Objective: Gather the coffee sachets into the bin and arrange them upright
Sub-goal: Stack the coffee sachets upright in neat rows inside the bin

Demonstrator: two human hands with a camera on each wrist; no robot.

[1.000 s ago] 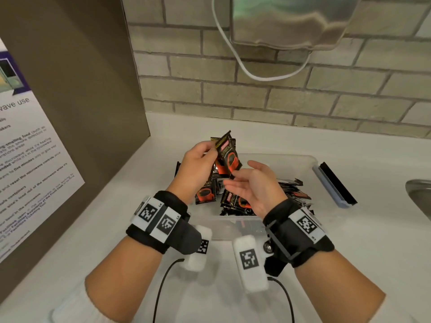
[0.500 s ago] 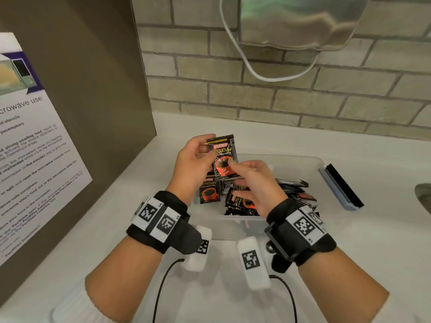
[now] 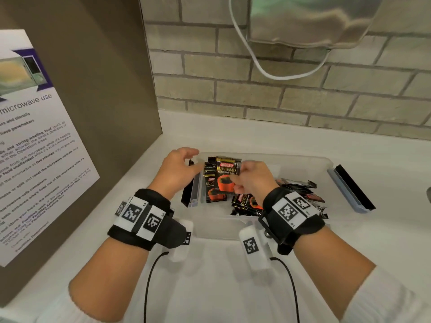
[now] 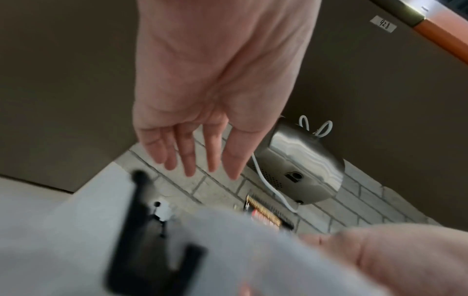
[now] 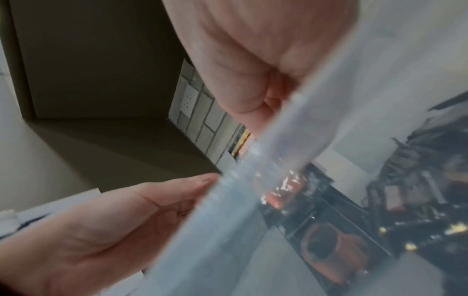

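Observation:
A clear plastic bin (image 3: 300, 162) sits on the white counter. My right hand (image 3: 250, 178) pinches a black and orange coffee sachet (image 3: 227, 177) and holds it upright at the bin's left end, against other upright sachets (image 3: 211, 185). A loose pile of sachets (image 3: 296, 190) lies flat in the bin's right half. My left hand (image 3: 179, 169) hovers at the bin's left wall with relaxed fingers (image 4: 187, 156), holding nothing. In the right wrist view the bin's rim (image 5: 253, 180) crosses in front of my right hand (image 5: 255, 96).
The bin's grey and black clip handles (image 3: 349, 188) stick out at both ends. A brown cabinet side with a microwave notice (image 3: 35, 145) stands at the left. A brick wall with a steel dispenser (image 3: 310, 19) and white cord is behind. A sink edge (image 3: 428, 194) is at right.
My left hand let go of the sachet and opened beside the bin's left end. My right hand took the sachet and lowered it upright into the bin's left end.

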